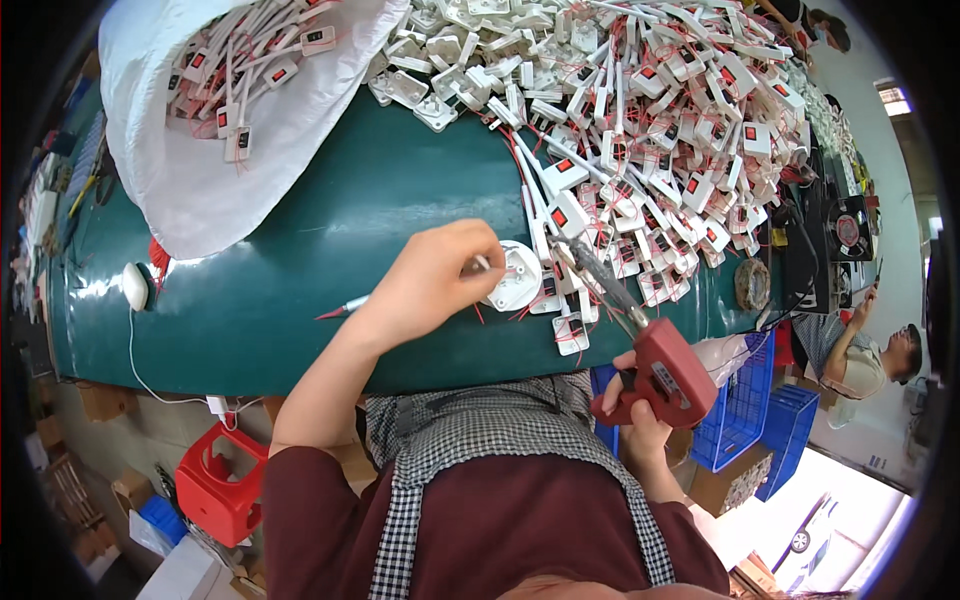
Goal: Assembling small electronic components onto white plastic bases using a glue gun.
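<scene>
My left hand (pixel 425 280) is closed in a fist over the green table. Its fingers grip a slim white rod (pixel 355 303), which sticks out beside the wrist with red wire at that end. Right beside the curled fingers is a round white plastic piece (pixel 518 278) with a hollow, ribbed inside. My right hand (pixel 640 410) is wrapped around the handle of a red soldering gun (pixel 680 370). The gun's long metal shaft slants up and left, its tip close to the white switch housings (pixel 568 215).
Many white housings with red switches and wires (pixel 690 130) are heaped at the far right. A white sack (pixel 250 190) of similar parts lies at the far left. A solder-like roll (pixel 752 284) sits near the right edge. Below are a red stool (pixel 215 490) and blue crates (pixel 735 420); another person (pixel 870 360) is at right.
</scene>
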The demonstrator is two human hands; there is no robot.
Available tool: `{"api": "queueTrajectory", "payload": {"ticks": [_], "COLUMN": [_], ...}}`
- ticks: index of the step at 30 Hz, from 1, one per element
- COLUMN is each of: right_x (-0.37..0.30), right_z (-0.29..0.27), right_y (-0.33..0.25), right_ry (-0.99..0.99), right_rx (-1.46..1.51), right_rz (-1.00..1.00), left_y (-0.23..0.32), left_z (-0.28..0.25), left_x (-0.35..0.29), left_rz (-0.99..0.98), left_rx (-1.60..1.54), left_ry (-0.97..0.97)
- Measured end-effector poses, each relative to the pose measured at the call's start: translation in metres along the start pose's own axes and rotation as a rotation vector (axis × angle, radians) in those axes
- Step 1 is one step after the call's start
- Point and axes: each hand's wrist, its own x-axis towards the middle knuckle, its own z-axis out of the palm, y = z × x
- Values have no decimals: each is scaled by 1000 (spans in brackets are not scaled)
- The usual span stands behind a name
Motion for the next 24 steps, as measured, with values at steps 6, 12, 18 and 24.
{"api": "queueTrajectory", "payload": {"ticks": [6,12,18,24], "right_x": [4,3,7,3], "right_z": [7,-4,-15,-35], "right_y": [-9,-1,7,19], "right_ry": [24,21,-5,-68], "right_rx": [29,12,-50,-108], "right_rz": [95,140,143,178], "left_y": [5,9,10,17], "left_z": [28,38,44,49], "left_x": [-21,-17,-21,-18], "left_rz": [-100,-39,-77,-62], "left_rx": [218,390,396,498], "left_ry": [179,355,407,422]}}
